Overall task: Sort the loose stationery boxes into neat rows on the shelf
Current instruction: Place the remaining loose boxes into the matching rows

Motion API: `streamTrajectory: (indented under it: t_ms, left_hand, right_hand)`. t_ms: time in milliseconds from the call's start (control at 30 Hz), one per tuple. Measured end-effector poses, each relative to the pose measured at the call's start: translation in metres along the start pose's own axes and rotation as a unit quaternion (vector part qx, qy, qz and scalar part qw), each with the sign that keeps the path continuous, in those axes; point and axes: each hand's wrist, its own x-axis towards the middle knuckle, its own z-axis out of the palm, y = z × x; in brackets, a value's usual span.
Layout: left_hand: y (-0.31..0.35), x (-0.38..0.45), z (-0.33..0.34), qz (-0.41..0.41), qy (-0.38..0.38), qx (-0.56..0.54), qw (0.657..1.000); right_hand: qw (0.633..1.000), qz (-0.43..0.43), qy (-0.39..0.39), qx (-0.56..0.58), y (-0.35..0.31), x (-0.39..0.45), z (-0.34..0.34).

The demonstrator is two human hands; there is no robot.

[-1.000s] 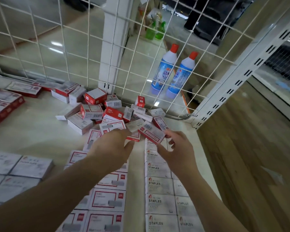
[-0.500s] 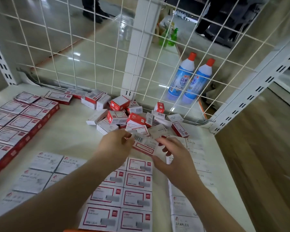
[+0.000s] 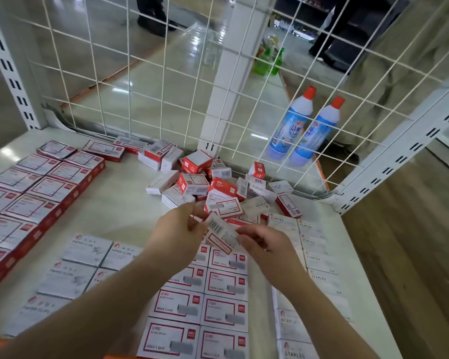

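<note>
since a second ago the box (image 3: 222,233) has come off the pile (image 3: 218,187), now pinched between left hand (image 3: 178,230) and right hand (image 3: 263,244), probably bound for the red-label rows (image 3: 218,288).

We see box (image 3: 222,233) carried off loose pile (image 3: 218,187) since a second ago — now held over near rows (image 3: 218,288), between both hands. Left hand (image 3: 178,230) and right hand (image 3: 263,243) drawn back toward us, away from pile. Box turned — barcode side now faces up. Our view swung left: red-sided boxes (image 3: 34,187) on left of shelf (image 3: 119,208) now show.
</note>
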Motion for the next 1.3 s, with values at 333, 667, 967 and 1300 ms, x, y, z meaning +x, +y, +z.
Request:
streamTrajectory:
  t_ms: [333, 667, 967, 1300]
  left_hand:
    - [-0.002, 0.000, -0.003, -0.036, 0.002, 0.002, 0.999]
    - [-0.003, 0.005, -0.003, -0.115, 0.009, -0.080, 0.990]
    - [-0.010, 0.003, -0.001, -0.112, 0.014, -0.137, 0.984]
    - [-0.014, 0.001, -0.001, -0.070, -0.007, -0.105, 0.992]
  right_hand:
    - [0.990, -0.072, 0.091, -0.083, -0.001, -0.001, 0.008]
    - [0.947, -0.190, 0.174, -0.193, 0.004, -0.002, 0.020]
    - [0.988, -0.048, 0.052, -0.135, 0.007, -0.002, 0.013]
    - [0.996, -0.020, -0.010, -0.082, -0.001, 0.006, 0.008]
